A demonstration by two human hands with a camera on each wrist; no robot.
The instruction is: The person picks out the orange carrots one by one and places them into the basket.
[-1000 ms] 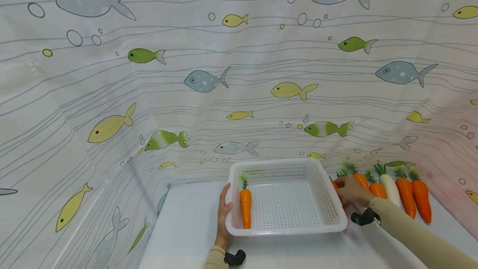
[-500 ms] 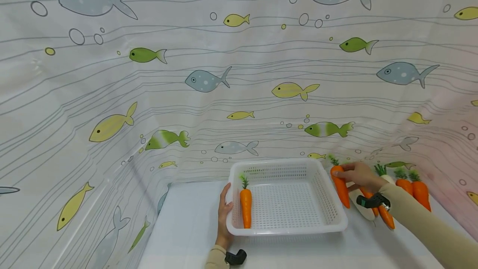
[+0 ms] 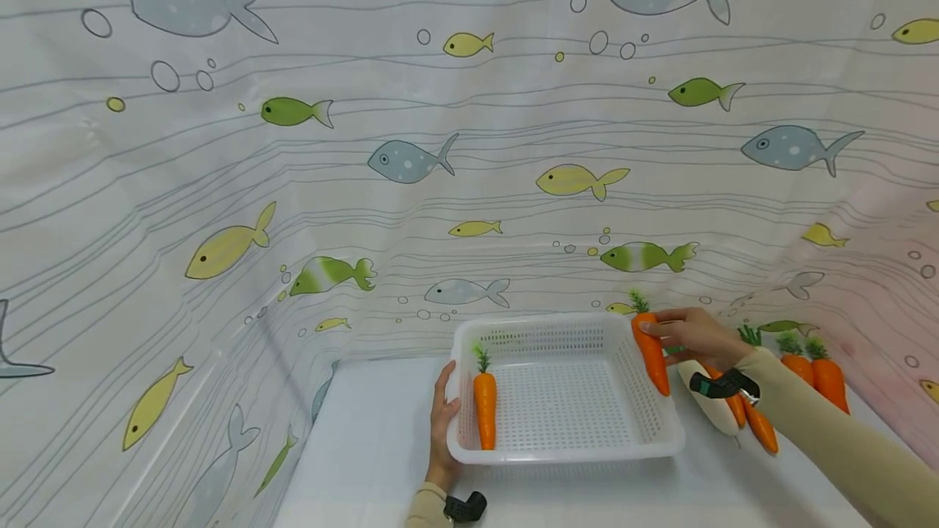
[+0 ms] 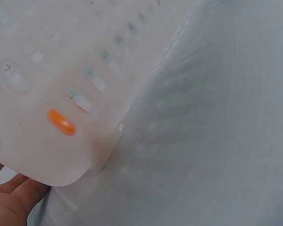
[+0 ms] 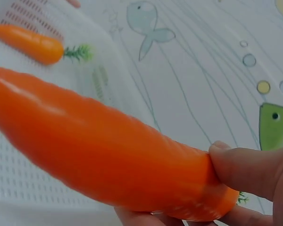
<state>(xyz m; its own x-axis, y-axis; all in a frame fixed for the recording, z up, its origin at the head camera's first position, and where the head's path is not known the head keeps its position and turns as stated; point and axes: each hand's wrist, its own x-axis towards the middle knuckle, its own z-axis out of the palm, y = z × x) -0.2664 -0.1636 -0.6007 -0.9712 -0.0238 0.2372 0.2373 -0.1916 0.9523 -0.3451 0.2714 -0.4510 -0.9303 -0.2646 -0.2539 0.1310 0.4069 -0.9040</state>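
Observation:
A white perforated plastic basket (image 3: 565, 456) stands on the table. My left hand (image 3: 441, 442) holds its left side; in the left wrist view, part of the hand (image 4: 16, 200) shows at the basket's lower corner, the rest cut off. Inside, along the left wall, lies one orange carrot (image 3: 485, 412) with green leaves. My right hand (image 3: 697, 336) grips a second carrot (image 3: 650, 353) near its leafy end, raised at the basket's right rim with the tip pointing down. In the right wrist view, the thumb presses on this carrot (image 5: 113, 150) and fingers show beneath it.
Right of the basket lie a white radish (image 3: 711, 402) and several more carrots (image 3: 761, 426), partly hidden by the right arm. Farther right are other carrots (image 3: 829, 381). A fish-patterned sheet (image 3: 513, 121) rises behind and around the white table (image 3: 352, 438).
My right hand has lifted the carrot from the pile beside the basket and carried it up and left to the right rim. The left hand still holds the basket's left side.

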